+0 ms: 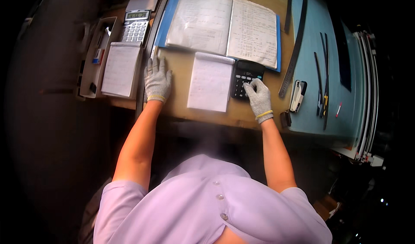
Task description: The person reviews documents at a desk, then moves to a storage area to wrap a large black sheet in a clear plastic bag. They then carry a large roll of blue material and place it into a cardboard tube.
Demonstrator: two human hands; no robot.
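Observation:
My left hand (158, 79), in a pale knit glove with a yellow cuff edge, lies flat with its fingers stretched toward the desk's left strip. On the lower keys of a black calculator (240, 80) rests my right hand (260, 98), gloved the same way. Its fingers are curled together, and whatever may be inside them is hidden. Between my hands lies a white notepad (210, 82) with faint writing, its right edge beside the calculator. Beyond it, an open ledger (253, 30) with handwritten pages and a blue cover spreads across the desk.
Left of my left hand are a second notepad (121, 69), a silver calculator (135, 30) and a tray (89, 82) of small items. On the right are a long dark ruler (294, 49), a white stapler (297, 96), thin black strips (326, 71) and a red-and-white pen (338, 109).

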